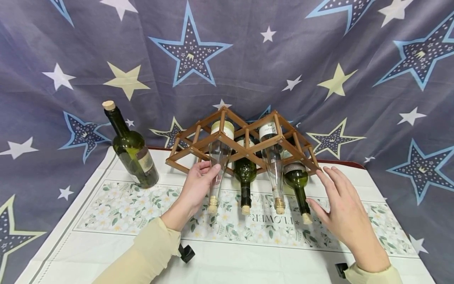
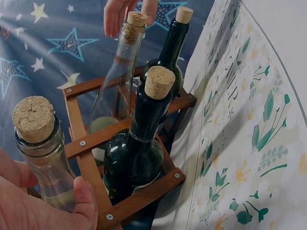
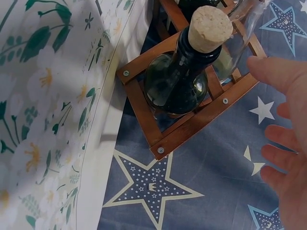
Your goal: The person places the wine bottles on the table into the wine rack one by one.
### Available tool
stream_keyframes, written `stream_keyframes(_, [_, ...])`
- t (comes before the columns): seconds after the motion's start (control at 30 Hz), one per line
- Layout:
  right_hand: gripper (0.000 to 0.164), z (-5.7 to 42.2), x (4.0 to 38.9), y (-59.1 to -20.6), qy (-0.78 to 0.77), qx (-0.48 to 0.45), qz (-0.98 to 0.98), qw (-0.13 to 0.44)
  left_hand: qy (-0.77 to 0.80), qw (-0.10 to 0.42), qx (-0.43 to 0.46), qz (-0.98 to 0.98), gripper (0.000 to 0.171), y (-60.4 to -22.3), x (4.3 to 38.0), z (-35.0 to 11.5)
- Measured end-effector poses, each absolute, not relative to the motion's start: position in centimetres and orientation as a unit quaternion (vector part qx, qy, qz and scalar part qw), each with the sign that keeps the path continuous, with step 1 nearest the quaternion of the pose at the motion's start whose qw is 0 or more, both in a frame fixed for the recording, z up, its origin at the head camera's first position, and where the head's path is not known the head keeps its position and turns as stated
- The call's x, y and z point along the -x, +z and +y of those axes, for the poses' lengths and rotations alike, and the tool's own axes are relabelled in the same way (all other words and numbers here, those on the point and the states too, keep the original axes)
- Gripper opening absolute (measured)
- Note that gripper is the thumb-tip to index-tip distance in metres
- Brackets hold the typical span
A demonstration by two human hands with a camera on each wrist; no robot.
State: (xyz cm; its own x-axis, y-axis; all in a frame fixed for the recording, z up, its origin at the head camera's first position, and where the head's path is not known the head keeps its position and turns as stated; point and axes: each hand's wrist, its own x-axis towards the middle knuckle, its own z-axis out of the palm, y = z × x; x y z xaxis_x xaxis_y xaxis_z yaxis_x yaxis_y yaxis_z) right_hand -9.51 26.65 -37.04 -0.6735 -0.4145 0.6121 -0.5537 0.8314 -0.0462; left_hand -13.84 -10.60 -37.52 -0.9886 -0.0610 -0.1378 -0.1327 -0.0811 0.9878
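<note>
Star-printed cloth hangs behind the wooden rack, where the leftmost clear bottle lies — left hand pinching it between thumb and fingers — while the right hand, thumb spread from its fingers, hovers by the right end.

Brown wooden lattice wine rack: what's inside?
Left to right in the head view: clear glass bottle, dark-green glass bottle, second clear bottle, second green bottle, all corked. Wooden front slats partly cover them; the green bottles' bases are hidden.
</note>
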Motion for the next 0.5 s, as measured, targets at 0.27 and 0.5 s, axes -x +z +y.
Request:
stream_keyframes(0.27, [0.079, 26.61, 9.52, -37.06, 0.115, -0.267, -0.908, 0.303, 0.731, 0.022, 0.077, 0.677, 0.058, -37.57, 14.04, -10.54])
stream_keyframes(0.5, [0.079, 26.68, 9.56, -37.09, 0.115, -0.265, -0.909, 0.301, 0.733, 0.028, 0.077, 0.676, 0.059, -37.63, 14.25, -10.55])
